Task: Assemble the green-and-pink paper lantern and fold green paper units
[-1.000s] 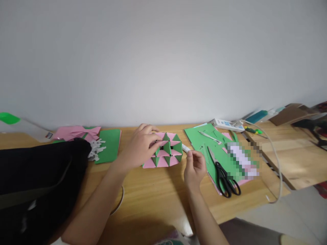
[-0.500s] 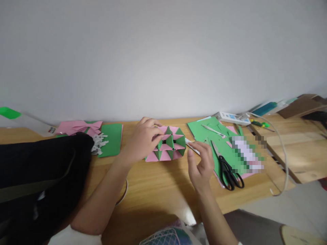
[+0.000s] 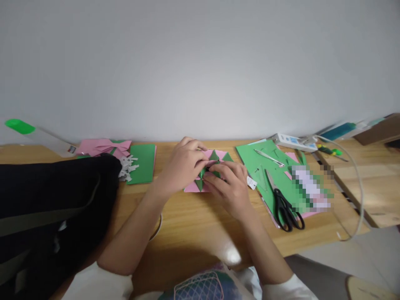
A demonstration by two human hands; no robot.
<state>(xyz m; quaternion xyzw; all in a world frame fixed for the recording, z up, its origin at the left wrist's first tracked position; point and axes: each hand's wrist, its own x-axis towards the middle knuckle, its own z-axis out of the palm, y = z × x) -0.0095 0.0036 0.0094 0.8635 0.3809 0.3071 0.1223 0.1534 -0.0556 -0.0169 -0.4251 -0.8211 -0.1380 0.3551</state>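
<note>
A folded pink-and-green paper model (image 3: 200, 186) rests on the wooden table, in the middle of the head view. My left hand (image 3: 184, 164) grips its upper left part between thumb and fingers. From the right, my right hand (image 3: 230, 187) reaches over the model with its fingertips pressed together at the centre, closed on the folds there. Both hands cover much of the model, and what lies exactly under the fingertips is hidden. A small white paper piece (image 3: 251, 182) lies just right of my right hand.
Black-handled scissors (image 3: 281, 208) and a pen (image 3: 268, 157) lie on green paper (image 3: 250, 154) at right. Behind them is a power strip (image 3: 295, 142). At left are green sheets (image 3: 142, 162), white paper scraps (image 3: 126, 167), pink paper (image 3: 90, 146) and a black bag (image 3: 56, 200).
My right hand has moved up and left from beside the paper model onto its centre, and its fingers have closed there. My left hand keeps its hold. The view has shifted slightly.
</note>
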